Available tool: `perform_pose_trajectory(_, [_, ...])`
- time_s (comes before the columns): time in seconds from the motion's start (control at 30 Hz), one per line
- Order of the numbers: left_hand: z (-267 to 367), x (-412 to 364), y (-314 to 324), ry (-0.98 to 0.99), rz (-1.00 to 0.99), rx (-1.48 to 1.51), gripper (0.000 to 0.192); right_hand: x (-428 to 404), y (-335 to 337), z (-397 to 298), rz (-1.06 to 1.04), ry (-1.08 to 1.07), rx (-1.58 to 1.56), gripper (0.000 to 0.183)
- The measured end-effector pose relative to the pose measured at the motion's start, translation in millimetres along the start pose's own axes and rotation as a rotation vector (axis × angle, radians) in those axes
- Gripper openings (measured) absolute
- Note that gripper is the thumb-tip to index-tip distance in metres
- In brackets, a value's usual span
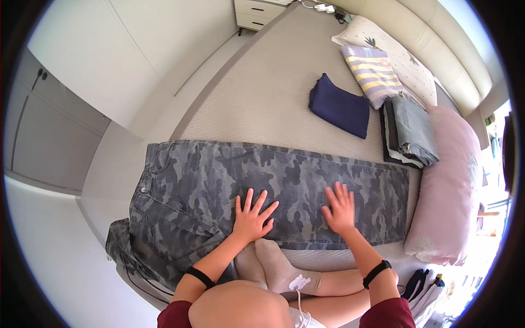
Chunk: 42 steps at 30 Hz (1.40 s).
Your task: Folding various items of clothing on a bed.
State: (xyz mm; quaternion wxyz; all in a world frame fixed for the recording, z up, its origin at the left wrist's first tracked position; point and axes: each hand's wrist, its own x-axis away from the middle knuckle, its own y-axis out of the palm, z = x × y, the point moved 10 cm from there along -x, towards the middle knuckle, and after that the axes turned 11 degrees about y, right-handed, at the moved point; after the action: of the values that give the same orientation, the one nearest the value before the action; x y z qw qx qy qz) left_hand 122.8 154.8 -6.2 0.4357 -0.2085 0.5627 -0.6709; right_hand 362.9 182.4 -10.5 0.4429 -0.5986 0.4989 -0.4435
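Note:
A pair of grey camouflage trousers [295, 184] lies spread across the bed before me, the waistband with its metal button at the left and one leg reaching right. Part of the trousers bunches at the lower left, beyond the bed's edge. My left hand [251, 219] rests on the trouser leg with its fingers spread, holding nothing. Farther right on the same leg, my right hand [340, 209] lies palm down, fingers somewhat apart and slightly blurred. Nothing is in its grip. My feet in beige socks [272, 262] are just below the trousers.
Beyond the trousers lies a folded navy garment [340, 106]. To its right are a stack of folded grey clothes [414, 127], a striped folded textile [373, 76], a white pillow [410, 67] and a pink pillow [447, 188]. A drawer cabinet [256, 14] stands past the bed.

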Motion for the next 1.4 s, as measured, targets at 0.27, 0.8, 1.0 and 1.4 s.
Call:
perform_pose_trajectory(0.27, [-7, 5, 1, -0.033, -0.061, 0.012, 0.057, 29, -39, 191, 0.113, 0.96, 0.084, 0.07])
perform_pose_trajectory(0.8, [-78, -64, -32, 0.095, -0.115, -0.088, 0.06, 3, 9, -32, -0.11, -0.105, 0.007, 0.064])
perform_pose_trajectory(1.0, [-222, -26, -63, -0.363, -0.082, -0.259, 0.059, 1, 15, -33, -0.14, -0.101, 0.02, 0.065])
perform_pose_trajectory(1.4, [-274, -18, -90, -0.773, -0.129, -0.434, 0.059, 1, 10, -39, -0.108, -0.112, 0.007, 0.065])
